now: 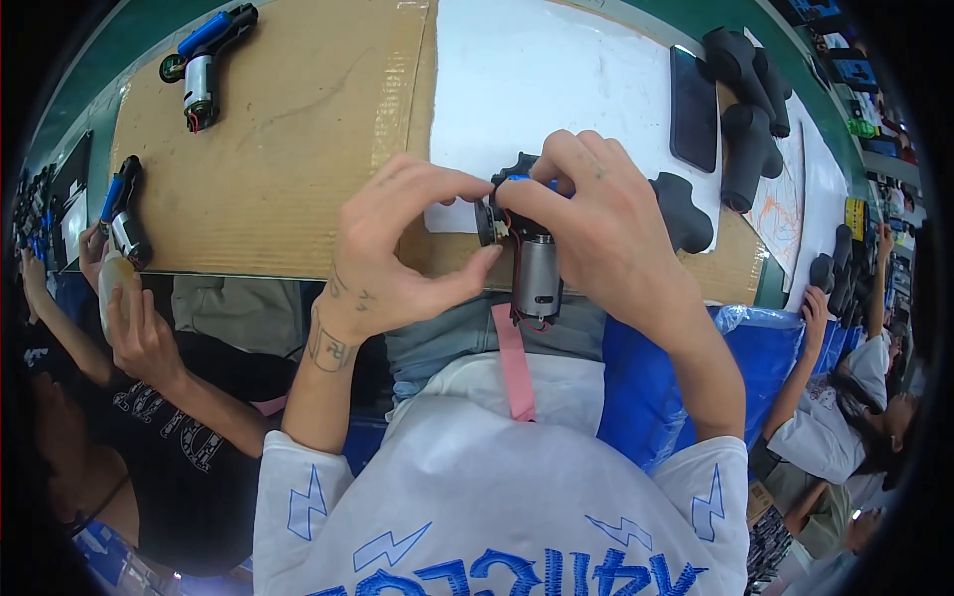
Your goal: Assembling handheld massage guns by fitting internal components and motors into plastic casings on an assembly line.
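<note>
My right hand point(614, 223) grips a black pistol-shaped housing from its right side. A silver cylindrical motor point(538, 270) hangs down from it, with thin red wires at its lower end. Part of a blue cell shows under my right fingers, which hide much of the housing. At the housing's left side sits a round dark disc point(484, 223), seen edge-on, with small parts on its inner face. My left hand point(393, 223) pinches this disc, index finger at its upper edge and thumb at its lower edge. The whole piece is held at the table's near edge.
Cardboard point(288, 129) and a white sheet point(556, 70) cover the table. A black phone point(694, 109) and several black housings point(745, 149) lie right. A similar motor assembly point(202, 79) lies far left. A co-worker's hand point(144, 333) holds a pale bottle point(114, 288) beside another assembly.
</note>
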`<action>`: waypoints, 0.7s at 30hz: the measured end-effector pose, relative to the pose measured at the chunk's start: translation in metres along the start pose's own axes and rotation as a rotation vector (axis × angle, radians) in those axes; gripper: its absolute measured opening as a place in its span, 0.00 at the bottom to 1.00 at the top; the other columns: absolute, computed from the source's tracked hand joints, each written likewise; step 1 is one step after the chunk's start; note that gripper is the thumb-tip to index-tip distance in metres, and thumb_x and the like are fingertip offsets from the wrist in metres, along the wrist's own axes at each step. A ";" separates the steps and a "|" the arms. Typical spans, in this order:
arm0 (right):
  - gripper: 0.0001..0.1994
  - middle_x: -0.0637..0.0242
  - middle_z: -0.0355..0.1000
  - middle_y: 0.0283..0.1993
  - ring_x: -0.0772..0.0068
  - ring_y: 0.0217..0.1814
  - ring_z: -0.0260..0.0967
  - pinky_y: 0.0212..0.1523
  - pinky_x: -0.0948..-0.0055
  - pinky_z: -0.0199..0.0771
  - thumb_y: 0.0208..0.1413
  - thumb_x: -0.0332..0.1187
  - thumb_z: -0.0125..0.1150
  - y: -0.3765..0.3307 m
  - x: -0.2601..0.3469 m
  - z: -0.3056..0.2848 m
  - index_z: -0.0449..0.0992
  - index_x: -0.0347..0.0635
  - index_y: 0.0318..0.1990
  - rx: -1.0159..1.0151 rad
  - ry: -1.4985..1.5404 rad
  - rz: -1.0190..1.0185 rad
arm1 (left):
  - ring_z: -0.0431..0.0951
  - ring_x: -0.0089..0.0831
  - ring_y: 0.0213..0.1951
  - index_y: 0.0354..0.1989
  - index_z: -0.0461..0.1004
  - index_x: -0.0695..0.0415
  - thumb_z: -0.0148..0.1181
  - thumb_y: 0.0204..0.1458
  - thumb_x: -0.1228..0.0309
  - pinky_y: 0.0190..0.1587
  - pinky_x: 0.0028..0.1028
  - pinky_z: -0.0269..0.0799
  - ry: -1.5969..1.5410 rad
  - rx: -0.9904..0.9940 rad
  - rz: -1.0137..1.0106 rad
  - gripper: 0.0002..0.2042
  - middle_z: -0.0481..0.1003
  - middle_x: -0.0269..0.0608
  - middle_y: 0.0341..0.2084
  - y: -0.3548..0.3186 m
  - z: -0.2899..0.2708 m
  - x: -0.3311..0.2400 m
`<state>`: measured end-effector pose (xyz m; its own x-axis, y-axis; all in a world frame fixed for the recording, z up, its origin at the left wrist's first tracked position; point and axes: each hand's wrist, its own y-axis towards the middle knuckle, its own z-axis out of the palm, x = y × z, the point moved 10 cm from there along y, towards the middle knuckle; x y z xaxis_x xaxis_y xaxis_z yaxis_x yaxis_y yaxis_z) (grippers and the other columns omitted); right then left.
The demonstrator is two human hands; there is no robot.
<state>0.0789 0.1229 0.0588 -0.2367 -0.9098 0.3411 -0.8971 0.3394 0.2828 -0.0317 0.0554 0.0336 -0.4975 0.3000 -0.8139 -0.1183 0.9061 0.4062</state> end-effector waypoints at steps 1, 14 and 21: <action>0.11 0.66 0.66 0.37 0.60 0.38 0.65 0.39 0.64 0.66 0.42 0.22 0.65 -0.001 0.000 0.000 0.79 0.45 0.36 0.008 -0.004 -0.016 | 0.79 0.43 0.40 0.47 0.82 0.62 0.74 0.39 0.79 0.44 0.34 0.77 -0.052 0.007 -0.065 0.21 0.82 0.45 0.41 -0.001 0.002 0.007; 0.08 0.65 0.66 0.40 0.61 0.41 0.65 0.41 0.64 0.63 0.42 0.23 0.64 -0.001 -0.002 0.005 0.78 0.46 0.32 0.016 -0.035 -0.028 | 0.81 0.42 0.43 0.49 0.83 0.61 0.76 0.42 0.76 0.46 0.35 0.77 0.029 0.002 0.059 0.21 0.83 0.45 0.41 0.000 0.006 0.010; 0.11 0.65 0.69 0.37 0.59 0.38 0.65 0.41 0.63 0.64 0.47 0.22 0.67 -0.003 -0.004 -0.003 0.77 0.44 0.39 -0.038 0.028 -0.013 | 0.82 0.43 0.42 0.49 0.83 0.62 0.75 0.44 0.78 0.44 0.34 0.78 0.018 0.013 0.029 0.20 0.83 0.46 0.43 -0.001 0.012 0.010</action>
<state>0.0842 0.1264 0.0593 -0.2138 -0.9074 0.3619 -0.8851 0.3367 0.3214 -0.0266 0.0613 0.0200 -0.5160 0.3205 -0.7943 -0.0925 0.9011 0.4236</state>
